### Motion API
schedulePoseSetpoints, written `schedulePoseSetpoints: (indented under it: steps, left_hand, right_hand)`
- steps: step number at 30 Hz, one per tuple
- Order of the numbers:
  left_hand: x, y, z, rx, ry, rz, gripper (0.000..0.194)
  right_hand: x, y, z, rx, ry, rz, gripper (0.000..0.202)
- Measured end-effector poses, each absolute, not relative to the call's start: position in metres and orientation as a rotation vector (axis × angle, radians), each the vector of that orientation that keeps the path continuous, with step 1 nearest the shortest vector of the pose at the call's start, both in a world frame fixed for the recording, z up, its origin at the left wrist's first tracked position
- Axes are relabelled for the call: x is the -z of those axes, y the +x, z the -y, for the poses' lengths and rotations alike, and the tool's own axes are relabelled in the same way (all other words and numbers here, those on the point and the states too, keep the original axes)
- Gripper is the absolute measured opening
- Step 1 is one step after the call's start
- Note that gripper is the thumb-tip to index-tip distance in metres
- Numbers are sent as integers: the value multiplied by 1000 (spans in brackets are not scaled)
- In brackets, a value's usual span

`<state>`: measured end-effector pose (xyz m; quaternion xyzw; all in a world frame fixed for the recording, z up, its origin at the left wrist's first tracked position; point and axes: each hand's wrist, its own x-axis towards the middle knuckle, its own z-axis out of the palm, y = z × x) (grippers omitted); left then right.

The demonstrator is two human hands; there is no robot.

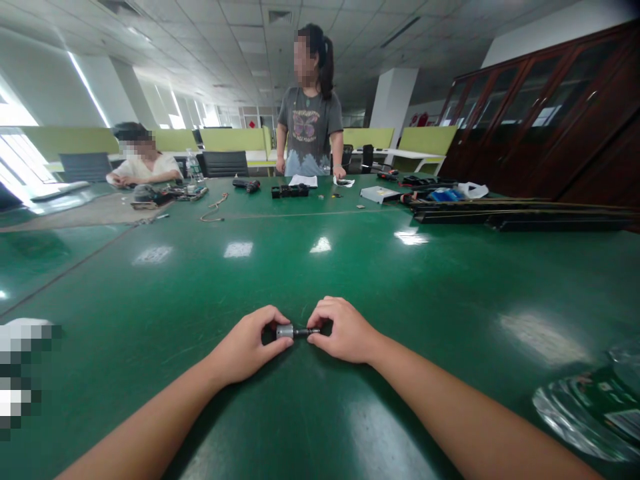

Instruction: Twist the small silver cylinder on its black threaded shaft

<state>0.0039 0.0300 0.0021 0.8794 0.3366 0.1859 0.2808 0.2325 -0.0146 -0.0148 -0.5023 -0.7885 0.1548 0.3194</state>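
Note:
Low over the green tabletop (280, 267), my left hand (245, 350) pinches a short silver metal cylinder (285, 331) between thumb and fingers. A thin dark metal shaft (301, 332) extends from the cylinder to the right, lying nearly level. Its far end is gripped by the thumb and fingertips of my right hand (345, 331). Whether cylinder and shaft are one piece or two joined parts, I cannot tell. Both hands are closed and face each other, with a small gap between them.
A plastic water bottle (595, 413) lies at the lower right. Across the table are a power drill (246, 185), a black case (290, 191), a white box (380, 195) and long black rails (550, 215). One person (310, 113) stands opposite; another (150, 163) sits at the left.

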Motion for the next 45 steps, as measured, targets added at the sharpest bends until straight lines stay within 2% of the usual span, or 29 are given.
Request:
schedulePoseSetpoints:
  steps: [26,32,38,45]
  left_hand:
    - [-4,3,-32,-472,2337,-939,18]
    - [-2,3,-32,-521,2335,-912,19]
    - [-4,3,-31,-523,2320,-904,20]
    - [-5,4,-31,-501,2312,-924,17]
  right_hand:
    - [16,244,10,-423,-1380,2050,10]
    - [15,230,12,-573,-1262,1972,26]
    - [18,228,13,-548,-1216,2008,16]
    - [16,227,14,-501,-1222,2073,16]
